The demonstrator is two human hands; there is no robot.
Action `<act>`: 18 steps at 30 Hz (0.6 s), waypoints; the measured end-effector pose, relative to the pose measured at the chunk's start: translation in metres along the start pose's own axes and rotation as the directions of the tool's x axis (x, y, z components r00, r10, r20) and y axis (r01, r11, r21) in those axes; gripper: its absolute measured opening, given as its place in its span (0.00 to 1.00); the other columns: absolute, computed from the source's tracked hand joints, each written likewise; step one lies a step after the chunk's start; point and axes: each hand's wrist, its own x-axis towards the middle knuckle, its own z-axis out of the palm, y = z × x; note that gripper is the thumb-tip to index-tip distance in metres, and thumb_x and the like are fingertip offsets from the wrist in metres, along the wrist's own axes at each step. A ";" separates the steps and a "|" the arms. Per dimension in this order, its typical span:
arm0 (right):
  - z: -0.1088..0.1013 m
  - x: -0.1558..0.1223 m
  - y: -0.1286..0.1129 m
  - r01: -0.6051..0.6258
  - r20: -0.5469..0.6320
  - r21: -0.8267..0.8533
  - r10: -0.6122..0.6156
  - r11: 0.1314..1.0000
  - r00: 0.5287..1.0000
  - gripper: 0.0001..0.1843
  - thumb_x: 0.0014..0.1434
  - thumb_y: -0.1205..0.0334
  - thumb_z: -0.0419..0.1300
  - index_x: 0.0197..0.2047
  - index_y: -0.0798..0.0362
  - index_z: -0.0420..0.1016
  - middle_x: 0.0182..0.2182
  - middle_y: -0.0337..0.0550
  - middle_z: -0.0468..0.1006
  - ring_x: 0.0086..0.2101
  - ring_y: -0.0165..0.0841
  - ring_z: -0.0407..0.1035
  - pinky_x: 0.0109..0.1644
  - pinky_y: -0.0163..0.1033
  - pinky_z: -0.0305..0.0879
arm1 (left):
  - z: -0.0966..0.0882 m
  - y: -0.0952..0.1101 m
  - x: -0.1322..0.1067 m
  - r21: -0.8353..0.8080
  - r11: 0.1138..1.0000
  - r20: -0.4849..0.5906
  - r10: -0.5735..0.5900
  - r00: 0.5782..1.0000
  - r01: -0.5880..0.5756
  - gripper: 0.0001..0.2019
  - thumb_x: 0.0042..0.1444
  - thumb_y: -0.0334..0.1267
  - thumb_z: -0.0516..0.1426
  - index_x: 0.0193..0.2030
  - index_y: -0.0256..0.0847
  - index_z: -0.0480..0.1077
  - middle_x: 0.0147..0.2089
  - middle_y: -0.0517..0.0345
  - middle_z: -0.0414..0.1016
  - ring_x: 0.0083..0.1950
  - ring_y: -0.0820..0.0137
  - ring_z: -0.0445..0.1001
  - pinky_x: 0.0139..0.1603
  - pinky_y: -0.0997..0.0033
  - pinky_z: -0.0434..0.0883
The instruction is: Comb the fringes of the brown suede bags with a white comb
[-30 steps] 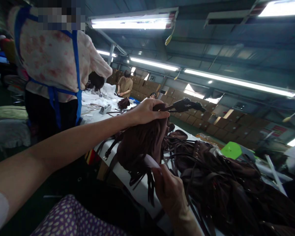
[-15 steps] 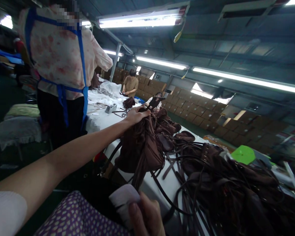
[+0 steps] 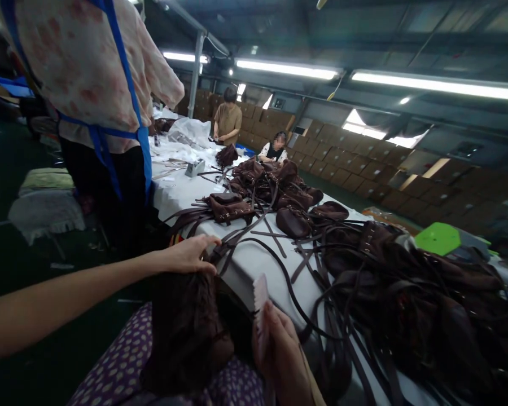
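My left hand [image 3: 192, 255] is closed on the top of a dark brown drawstring-style bag [image 3: 182, 332], which hangs over my lap beside the table edge. A long dark strap [image 3: 279, 265] arcs from near that hand across the table. In my right hand [image 3: 283, 347] is a thin whitish piece with a notched edge [image 3: 261, 310], pinched between thumb and fingers; its exact kind cannot be made out. The two hands are apart, the right one lower and nearer to me.
A white-covered table [image 3: 249, 259] bears a heap of brown bags and straps [image 3: 406, 304] at right and more bags [image 3: 275, 180] farther back. A person in blue apron straps [image 3: 88, 73] stands at left. Two people work at the far side. Stacked cartons [image 3: 342, 163] line the back.
My left hand has brought the bag down and toward me, from above the table edge to over my lap. The right hand has shifted rightward and turned the whitish piece edge-on.
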 end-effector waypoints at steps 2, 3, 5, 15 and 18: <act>0.010 0.011 0.007 -0.067 0.085 -0.001 0.066 0.998 0.994 0.23 0.50 0.41 0.66 0.32 0.54 0.72 0.17 0.31 0.64 0.15 0.21 0.53 0.16 0.27 0.51 | 0.008 0.012 -0.023 0.011 0.996 0.176 0.087 0.981 -0.090 0.32 0.44 0.53 0.64 0.57 0.48 0.68 0.44 0.56 0.68 0.42 0.64 0.71 0.41 0.71 0.68; 0.015 0.016 0.010 -0.093 0.128 -0.023 0.096 0.995 0.987 0.22 0.53 0.42 0.64 0.34 0.54 0.72 0.17 0.31 0.65 0.14 0.22 0.53 0.16 0.27 0.51 | 0.011 0.019 -0.031 -0.021 0.990 0.258 0.143 0.956 -0.143 0.31 0.45 0.53 0.64 0.57 0.48 0.68 0.47 0.55 0.67 0.46 0.63 0.71 0.44 0.71 0.68; 0.024 0.022 0.014 -0.120 0.188 -0.068 0.131 0.990 0.973 0.22 0.56 0.42 0.62 0.38 0.55 0.73 0.17 0.31 0.66 0.14 0.22 0.52 0.15 0.28 0.50 | 0.018 0.032 -0.043 -0.146 0.957 0.371 0.286 0.883 -0.249 0.29 0.46 0.50 0.64 0.56 0.47 0.70 0.54 0.54 0.66 0.52 0.61 0.69 0.51 0.70 0.68; 0.045 0.019 0.024 -0.017 0.357 -0.375 0.161 0.927 0.920 0.26 0.56 0.39 0.59 0.29 0.57 0.72 0.19 0.33 0.62 0.19 0.22 0.52 0.19 0.29 0.47 | 0.069 0.017 -0.061 0.101 0.913 0.476 0.305 0.825 -0.395 0.07 0.54 0.29 0.55 0.35 0.38 0.75 0.35 0.55 0.79 0.35 0.66 0.77 0.36 0.75 0.72; 0.039 -0.003 0.028 0.084 0.385 -0.459 0.113 0.885 0.916 0.28 0.56 0.36 0.56 0.25 0.56 0.70 0.19 0.33 0.59 0.20 0.23 0.50 0.21 0.31 0.46 | 0.063 -0.004 -0.056 0.311 0.922 0.345 0.117 0.931 -0.231 0.06 0.55 0.36 0.56 0.37 0.38 0.74 0.32 0.52 0.78 0.31 0.62 0.77 0.30 0.70 0.71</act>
